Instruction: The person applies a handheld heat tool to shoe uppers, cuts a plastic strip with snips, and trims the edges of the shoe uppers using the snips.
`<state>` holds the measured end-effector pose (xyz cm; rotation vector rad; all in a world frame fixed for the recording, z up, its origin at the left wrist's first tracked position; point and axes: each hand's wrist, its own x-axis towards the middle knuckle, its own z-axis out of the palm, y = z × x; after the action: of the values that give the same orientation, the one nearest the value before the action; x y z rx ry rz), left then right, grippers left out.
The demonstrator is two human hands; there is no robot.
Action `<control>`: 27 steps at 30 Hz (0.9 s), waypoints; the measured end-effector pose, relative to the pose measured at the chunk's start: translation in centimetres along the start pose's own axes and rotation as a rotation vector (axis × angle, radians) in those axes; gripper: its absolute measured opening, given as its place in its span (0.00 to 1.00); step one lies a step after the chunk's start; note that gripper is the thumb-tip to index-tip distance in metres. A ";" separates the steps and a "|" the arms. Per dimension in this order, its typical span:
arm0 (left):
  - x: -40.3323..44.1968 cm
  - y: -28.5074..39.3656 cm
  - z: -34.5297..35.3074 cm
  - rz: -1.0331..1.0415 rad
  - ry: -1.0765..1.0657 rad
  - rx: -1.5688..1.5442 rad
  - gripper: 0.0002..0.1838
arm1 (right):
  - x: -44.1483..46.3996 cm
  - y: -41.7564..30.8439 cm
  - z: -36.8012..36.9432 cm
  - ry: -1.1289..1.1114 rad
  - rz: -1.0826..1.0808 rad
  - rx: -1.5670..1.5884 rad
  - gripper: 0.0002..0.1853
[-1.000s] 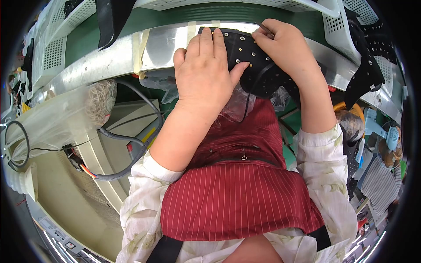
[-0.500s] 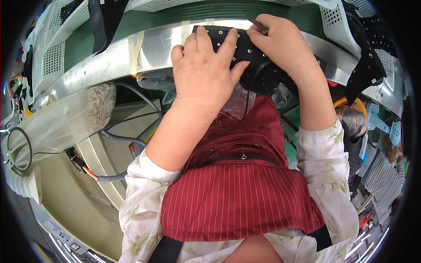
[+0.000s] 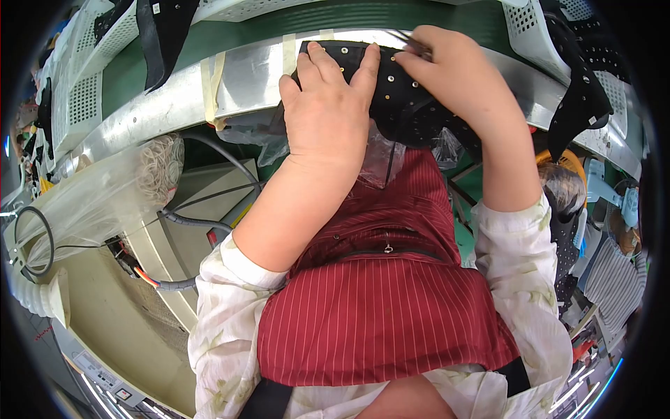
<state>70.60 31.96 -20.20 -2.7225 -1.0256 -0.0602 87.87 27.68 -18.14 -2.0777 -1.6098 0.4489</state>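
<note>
A black strip of material (image 3: 391,87) dotted with small silver and gold metal eyelets or studs lies over the metal edge, its lower part hanging toward my lap. My left hand (image 3: 326,105) rests flat on it with fingers spread, holding it down. Just right of that, my right hand (image 3: 450,70) is closed around a tweezers-like tool (image 3: 412,43) with two thin dark prongs. The prongs point left and away from me, above the far edge of the strip. My right fingers cover most of the tool, so its exact kind is unclear.
A shiny metal rail (image 3: 251,84) with tape strips (image 3: 213,87) runs across, a green belt (image 3: 279,24) behind it. White perforated baskets (image 3: 534,31) stand at both sides with black pieces draped over them. A clear bag of rings (image 3: 160,167) hangs at left.
The black strip has shifted slightly left under my left hand, whose fingers are closer together. My right hand has turned a little, and the tool's two prongs now show apart.
</note>
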 end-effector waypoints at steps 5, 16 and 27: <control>0.0 0.0 -0.5 -0.005 -0.038 -0.052 0.43 | -2.1 2.8 -2.5 -0.097 0.251 0.336 0.13; 0.1 0.4 -1.2 0.016 -0.039 -0.004 0.47 | -2.8 2.6 -1.1 0.078 0.208 0.106 0.14; 0.3 0.6 -1.2 0.026 -0.089 0.030 0.46 | -2.4 2.2 -1.1 0.062 0.203 -0.074 0.14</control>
<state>71.28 31.45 -19.07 -2.7330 -1.0052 0.0808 89.60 24.79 -18.49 -2.2989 -1.4065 0.3931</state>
